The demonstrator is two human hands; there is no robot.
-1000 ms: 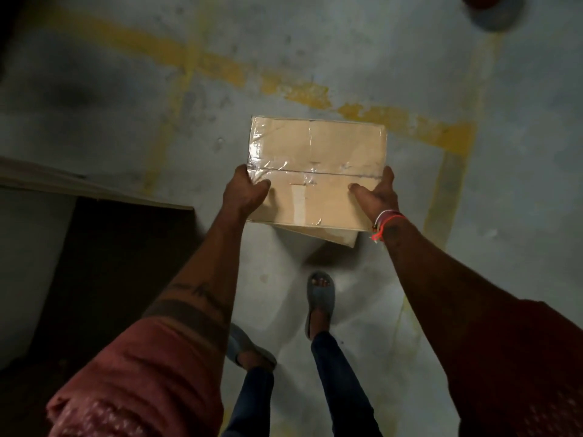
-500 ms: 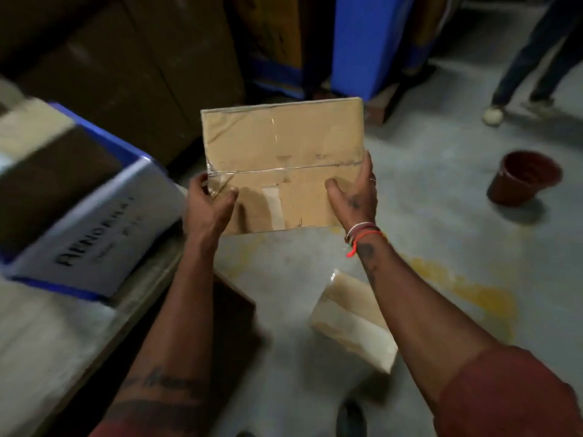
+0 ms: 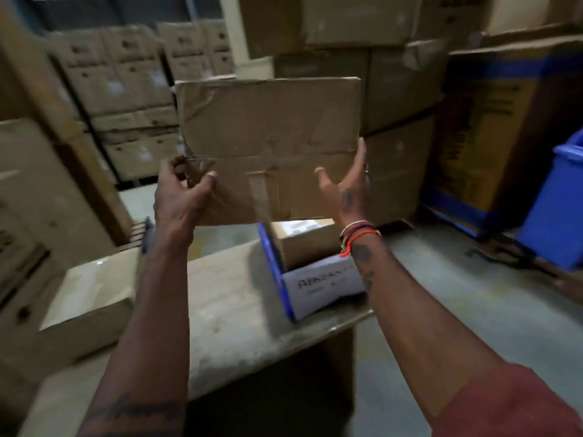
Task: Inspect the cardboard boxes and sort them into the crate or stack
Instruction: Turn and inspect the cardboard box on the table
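Note:
I hold a flat brown cardboard box up in front of me, taped along its seam and creased near the top left corner. My left hand grips its lower left edge. My right hand holds the lower right edge, thumb on the front face. Below the box, a blue crate with a white handwritten label sits on a grey table, and a box lies inside it. A pale cardboard box rests on the table's left end.
Tall stacks of cardboard cartons fill the back and left. More large cartons stand behind the held box. A blue bin and a blue-banded carton stand at the right on the grey floor.
The view swung up from the floor to the table and the stacks. The box stayed in both hands and rose higher, now over the blue crate.

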